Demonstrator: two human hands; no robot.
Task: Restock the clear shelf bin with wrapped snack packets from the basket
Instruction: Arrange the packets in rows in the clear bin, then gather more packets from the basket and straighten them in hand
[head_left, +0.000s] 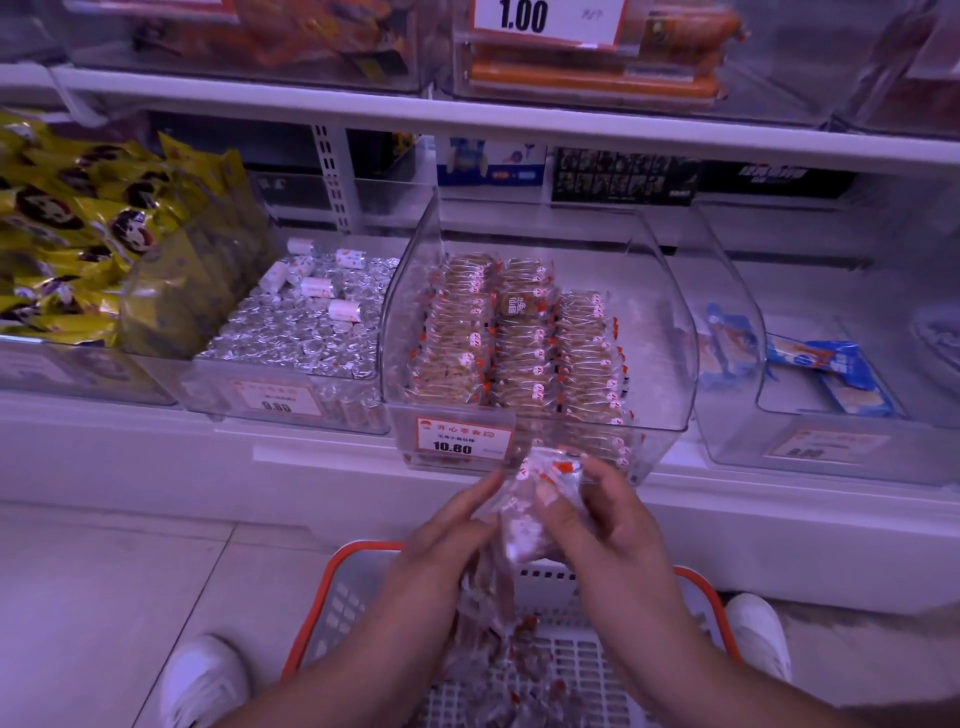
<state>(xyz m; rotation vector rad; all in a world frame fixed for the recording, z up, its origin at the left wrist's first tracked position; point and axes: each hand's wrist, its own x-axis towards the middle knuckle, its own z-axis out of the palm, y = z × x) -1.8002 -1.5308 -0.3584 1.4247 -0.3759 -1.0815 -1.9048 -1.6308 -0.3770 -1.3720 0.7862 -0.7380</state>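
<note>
Basket (358, 558) sits on the floor between my shoes, loose packets lying in it. Just above it, my left hand (441, 540) and right hand (608, 525) both pinch a small stack of wrapped packets (535, 512). Past that, the clear bin (670, 332) holds three neat rows, its right side bare.

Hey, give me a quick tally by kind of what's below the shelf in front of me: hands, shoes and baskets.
Hands: 2, the left hand and the right hand, both holding snack packets
White shoes: 2, the left shoe and the right shoe
Orange basket: 1
Total: 5
</note>
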